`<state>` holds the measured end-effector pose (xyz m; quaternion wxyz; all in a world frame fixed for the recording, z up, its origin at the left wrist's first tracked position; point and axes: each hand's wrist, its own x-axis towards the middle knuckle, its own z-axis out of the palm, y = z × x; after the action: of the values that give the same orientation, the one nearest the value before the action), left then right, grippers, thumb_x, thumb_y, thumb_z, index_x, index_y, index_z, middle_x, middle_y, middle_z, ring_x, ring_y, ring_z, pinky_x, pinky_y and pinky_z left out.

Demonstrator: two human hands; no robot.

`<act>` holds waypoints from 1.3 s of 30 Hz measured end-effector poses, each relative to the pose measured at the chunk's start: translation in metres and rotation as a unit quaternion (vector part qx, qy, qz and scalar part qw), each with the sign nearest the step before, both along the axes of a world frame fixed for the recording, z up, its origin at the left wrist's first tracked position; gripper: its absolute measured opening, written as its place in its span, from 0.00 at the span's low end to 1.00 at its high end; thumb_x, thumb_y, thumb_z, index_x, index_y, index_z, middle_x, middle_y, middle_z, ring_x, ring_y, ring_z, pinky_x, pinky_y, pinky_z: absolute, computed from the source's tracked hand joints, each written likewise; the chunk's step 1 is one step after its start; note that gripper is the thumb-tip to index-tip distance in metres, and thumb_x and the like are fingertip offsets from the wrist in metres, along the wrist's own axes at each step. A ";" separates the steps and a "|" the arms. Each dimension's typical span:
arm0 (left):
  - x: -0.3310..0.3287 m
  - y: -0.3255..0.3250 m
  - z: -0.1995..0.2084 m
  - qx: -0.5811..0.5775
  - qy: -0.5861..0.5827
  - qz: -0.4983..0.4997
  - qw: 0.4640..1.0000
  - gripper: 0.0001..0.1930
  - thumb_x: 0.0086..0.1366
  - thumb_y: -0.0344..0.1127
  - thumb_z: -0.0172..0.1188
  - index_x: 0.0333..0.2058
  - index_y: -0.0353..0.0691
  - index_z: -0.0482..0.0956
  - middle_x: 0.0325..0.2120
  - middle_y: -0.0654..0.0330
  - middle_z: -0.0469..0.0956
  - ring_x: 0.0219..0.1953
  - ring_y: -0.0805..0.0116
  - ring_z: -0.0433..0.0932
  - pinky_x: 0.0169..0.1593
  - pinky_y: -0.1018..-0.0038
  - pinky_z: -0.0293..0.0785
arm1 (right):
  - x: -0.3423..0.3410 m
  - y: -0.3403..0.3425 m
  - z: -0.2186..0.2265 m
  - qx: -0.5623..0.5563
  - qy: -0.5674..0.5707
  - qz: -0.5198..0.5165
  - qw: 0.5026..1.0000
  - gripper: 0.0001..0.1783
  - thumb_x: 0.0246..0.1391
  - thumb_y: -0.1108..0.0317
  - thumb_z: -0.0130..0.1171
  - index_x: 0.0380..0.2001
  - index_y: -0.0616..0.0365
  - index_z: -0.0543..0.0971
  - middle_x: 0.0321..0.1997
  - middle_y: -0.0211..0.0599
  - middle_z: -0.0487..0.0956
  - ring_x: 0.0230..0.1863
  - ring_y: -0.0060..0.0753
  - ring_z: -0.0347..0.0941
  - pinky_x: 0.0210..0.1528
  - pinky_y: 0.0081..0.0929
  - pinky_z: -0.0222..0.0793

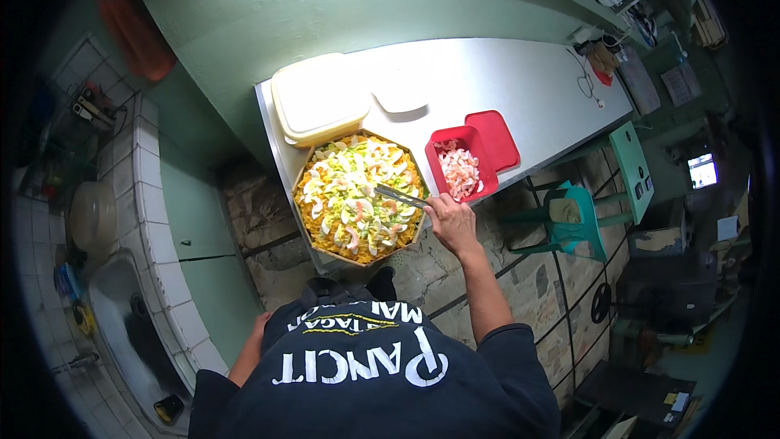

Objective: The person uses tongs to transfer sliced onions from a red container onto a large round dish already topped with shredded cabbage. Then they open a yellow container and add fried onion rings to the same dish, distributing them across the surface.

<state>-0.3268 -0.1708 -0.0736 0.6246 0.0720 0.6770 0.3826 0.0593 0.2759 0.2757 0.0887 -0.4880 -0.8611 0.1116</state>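
The left hand [261,323] is mostly hidden by the shirt [366,341]; its grip cannot be told. Metal tongs [401,197] are gripped by the fingers of the right hand [452,223] over egg-topped noodles [349,215], set at the counter's [520,85] near-left corner. Pink-and-white pieces [460,172] are held in a red container [481,152] at the near edge.

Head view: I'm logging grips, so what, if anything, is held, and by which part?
The right hand holds slim grey metal tongs by their handle end. The left hand is mostly hidden; its hold cannot be told.
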 end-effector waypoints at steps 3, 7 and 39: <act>0.004 -0.008 0.005 -0.004 0.013 0.000 1.000 0.17 0.68 0.42 0.54 0.43 0.35 0.83 0.34 0.63 0.82 0.36 0.74 0.77 0.42 0.73 0.74 | 0.015 0.005 0.009 -0.002 0.063 -0.036 0.997 0.11 0.60 0.61 0.56 0.40 0.55 0.81 0.37 0.41 0.80 0.37 0.48 0.78 0.41 0.40 0.73; 0.002 -0.013 0.010 0.009 0.016 -0.038 0.999 0.16 0.68 0.42 0.55 0.43 0.35 0.83 0.34 0.63 0.82 0.36 0.74 0.77 0.42 0.74 0.74 | 0.081 0.047 0.030 0.072 0.145 -0.146 0.976 0.14 0.62 0.59 0.54 0.41 0.56 0.82 0.43 0.43 0.81 0.42 0.50 0.78 0.44 0.40 0.73; 0.011 0.000 0.003 0.014 0.000 0.008 1.000 0.14 0.67 0.42 0.59 0.42 0.38 0.83 0.33 0.64 0.82 0.35 0.75 0.76 0.42 0.75 0.74 | -0.030 0.051 -0.032 -0.010 0.157 -0.060 0.986 0.12 0.61 0.60 0.55 0.38 0.54 0.82 0.37 0.40 0.80 0.37 0.47 0.78 0.42 0.40 0.72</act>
<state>-0.3157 -0.1705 -0.0703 0.6206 0.0749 0.6720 0.3971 0.0296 0.3271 0.2442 0.2244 -0.5161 -0.8046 0.1897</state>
